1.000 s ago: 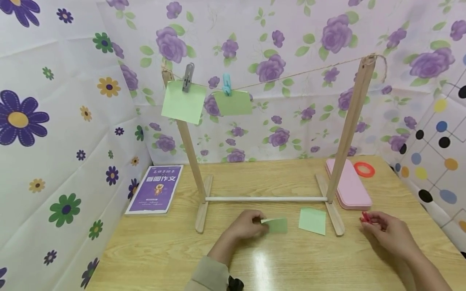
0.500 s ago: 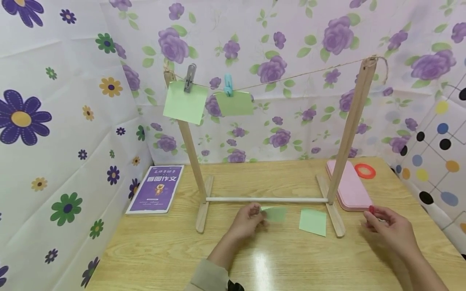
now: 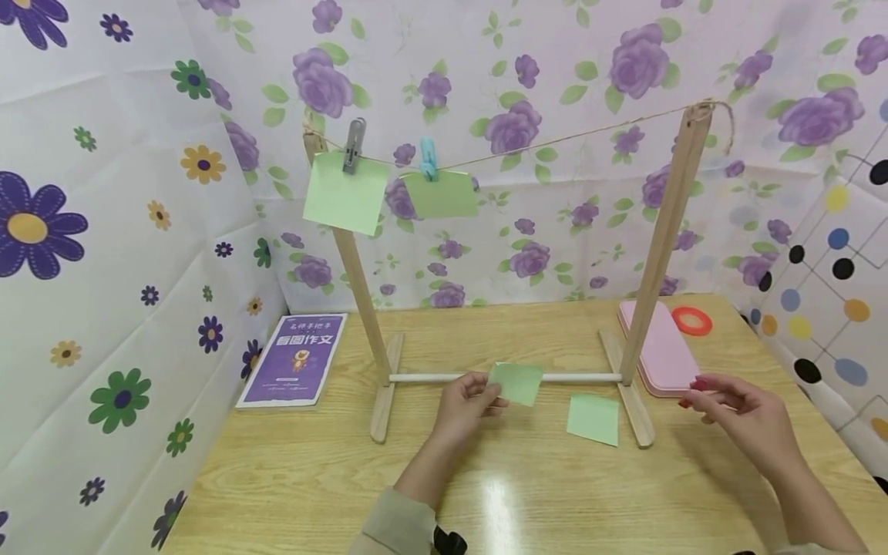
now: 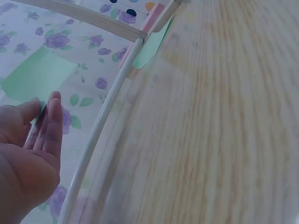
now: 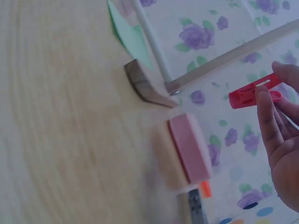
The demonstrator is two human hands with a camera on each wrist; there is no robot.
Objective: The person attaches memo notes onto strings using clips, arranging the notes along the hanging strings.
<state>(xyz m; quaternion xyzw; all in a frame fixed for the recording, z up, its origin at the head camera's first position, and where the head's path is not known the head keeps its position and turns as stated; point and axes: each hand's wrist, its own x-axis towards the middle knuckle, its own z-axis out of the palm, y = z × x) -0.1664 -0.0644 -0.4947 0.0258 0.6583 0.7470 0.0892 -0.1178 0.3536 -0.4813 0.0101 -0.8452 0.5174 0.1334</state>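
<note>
My left hand [image 3: 466,408] pinches a green sticky note [image 3: 519,383] by its left edge, holding it in front of the white rod [image 3: 423,378]. The left wrist view shows the note [image 4: 39,74] between thumb and fingertips. On the right, my right hand [image 3: 752,424] grips a red clothespin [image 5: 244,96] near the pink case. Another green note [image 3: 593,420] lies on the table between the hands. From the twine [image 3: 555,141] hang two green notes: one [image 3: 345,194] under a grey clothespin [image 3: 354,145], the other [image 3: 444,194] under a light blue clothespin [image 3: 428,159].
Two wooden posts [image 3: 666,247] with flat feet carry the twine across the table. A purple book [image 3: 294,358] lies at the left; a pink case [image 3: 662,351] and a red ring [image 3: 692,321] lie at the right. Patterned cloth [image 3: 527,254] closes the back and sides.
The left hand has lifted its note off the table area up to the rod, turning its face toward me. My right hand has risen slightly with the red clothespin.
</note>
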